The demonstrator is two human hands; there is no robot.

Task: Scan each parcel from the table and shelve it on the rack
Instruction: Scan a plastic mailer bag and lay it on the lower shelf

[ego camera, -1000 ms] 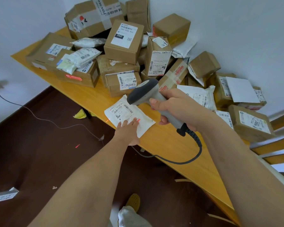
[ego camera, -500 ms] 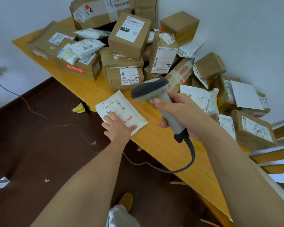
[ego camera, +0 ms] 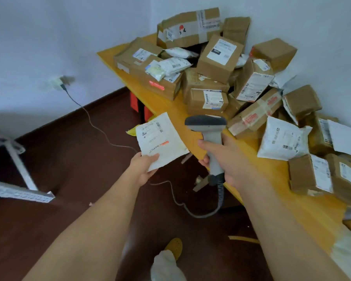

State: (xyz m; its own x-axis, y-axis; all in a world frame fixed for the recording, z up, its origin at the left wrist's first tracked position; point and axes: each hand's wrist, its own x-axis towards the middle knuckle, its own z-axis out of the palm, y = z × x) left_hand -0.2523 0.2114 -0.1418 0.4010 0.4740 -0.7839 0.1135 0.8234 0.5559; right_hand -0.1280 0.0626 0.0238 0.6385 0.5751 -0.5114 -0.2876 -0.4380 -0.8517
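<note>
Soft even daylight, faint shadows, motion blur at left, wide-angle edge distortion.

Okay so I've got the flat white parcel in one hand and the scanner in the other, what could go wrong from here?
1. The left hand pinches the flat white parcel only at its near corner, so it may flop or slip free.
2. The scanner cable trails across the floor by your foot, so you could snag or trip on it heading to the rack.
3. The parcel pile on the table is loosely stacked; a bump from the right hand holding the scanner could topple boxes.
</note>
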